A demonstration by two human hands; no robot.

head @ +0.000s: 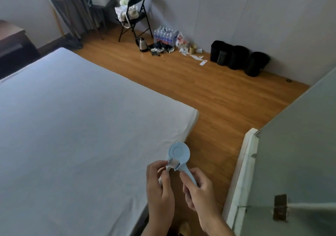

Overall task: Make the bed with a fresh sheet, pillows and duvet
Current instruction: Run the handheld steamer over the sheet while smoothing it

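The right hand (198,188) grips the handle of a pale blue plastic lint roller (179,154), while the left hand (160,183) pinches at the sheet just below its round head. Beneath and to the left, a smooth white sheet (81,117) already covers the bed. No pillows or duvet are in view, so most of the task apparently remains.

This is a plain bedroom, lived in like a home or rented room: a bed (76,126) with a white sheet (54,99) fills it, on a wood floor (209,94), with a folding chair (135,14), a kettle (142,44), a pack of water bottles (165,35) and black bins (238,58) along the wall.
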